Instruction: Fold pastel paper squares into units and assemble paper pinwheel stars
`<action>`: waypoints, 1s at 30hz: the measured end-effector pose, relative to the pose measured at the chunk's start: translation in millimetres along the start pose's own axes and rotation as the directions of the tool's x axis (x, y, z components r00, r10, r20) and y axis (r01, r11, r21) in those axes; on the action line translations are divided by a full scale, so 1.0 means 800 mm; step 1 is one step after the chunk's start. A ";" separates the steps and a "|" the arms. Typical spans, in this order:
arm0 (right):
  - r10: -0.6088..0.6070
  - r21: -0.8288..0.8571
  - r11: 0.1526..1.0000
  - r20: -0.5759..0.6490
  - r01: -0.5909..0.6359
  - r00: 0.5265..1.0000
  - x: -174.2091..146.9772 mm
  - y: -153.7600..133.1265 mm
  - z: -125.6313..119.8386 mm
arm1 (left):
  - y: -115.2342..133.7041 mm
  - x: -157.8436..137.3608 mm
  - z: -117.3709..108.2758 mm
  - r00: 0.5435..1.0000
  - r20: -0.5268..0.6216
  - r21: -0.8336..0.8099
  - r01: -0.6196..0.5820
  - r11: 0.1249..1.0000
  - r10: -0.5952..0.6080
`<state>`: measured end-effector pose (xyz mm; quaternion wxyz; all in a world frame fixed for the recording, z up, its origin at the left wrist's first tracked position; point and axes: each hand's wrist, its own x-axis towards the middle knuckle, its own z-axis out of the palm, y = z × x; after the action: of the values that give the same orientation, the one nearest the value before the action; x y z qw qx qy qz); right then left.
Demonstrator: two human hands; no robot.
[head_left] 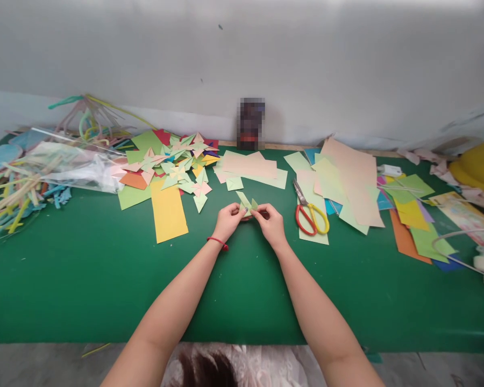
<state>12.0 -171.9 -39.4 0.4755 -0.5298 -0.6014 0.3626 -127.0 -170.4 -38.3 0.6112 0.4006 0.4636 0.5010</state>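
Note:
A small light green folded paper piece [247, 205] is pinched between both hands over the middle of the green table. My left hand [228, 221], with a red cord at the wrist, grips its left side between thumb and fingers. On its right side, my right hand [271, 223] pinches the paper the same way. Pointed flaps stick up from the fold, and the fingers hide its lower part. Just beyond lies a small pale green folded square [234, 184]. Scissors [310, 212] with one red and one yellow handle rest to the right on pale green paper.
Folded paper pinwheel shapes [185, 166] lie in a heap at the back left, near a yellow sheet [169, 210]. Pipe cleaners [20, 188] crowd the far left. Pale sheets [349, 180] and coloured papers [413, 215] spread rightward. A pixelated dark object [250, 123] stands against the wall.

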 end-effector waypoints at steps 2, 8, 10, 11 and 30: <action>-0.010 -0.001 1.000 -0.003 0.010 1.000 0.000 0.001 -0.001 | 0.000 0.000 0.000 1.000 0.014 -0.004 0.006 1.000 -0.005; 0.005 0.013 1.000 -0.023 -0.004 1.000 0.001 -0.001 -0.001 | -0.005 0.000 -0.001 1.000 0.014 0.000 -0.008 1.000 0.008; 0.032 0.071 0.997 -0.034 -0.030 0.999 0.001 -0.001 -0.001 | -0.005 0.000 -0.001 1.000 0.012 -0.008 -0.003 1.000 0.003; 0.052 0.104 0.993 -0.034 -0.048 0.998 0.002 0.000 -0.001 | -0.005 0.000 -0.001 1.000 0.012 -0.013 -0.006 1.000 0.006; -0.088 -0.171 0.982 -0.040 0.080 0.995 -0.003 -0.007 0.000 | -0.007 -0.004 0.002 0.993 -0.038 0.125 -0.106 0.986 0.111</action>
<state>10.4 -175.1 -34.5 0.4581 -0.5508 -0.6403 0.2770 -124.3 -174.5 -42.5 0.5466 0.4509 0.4847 0.5129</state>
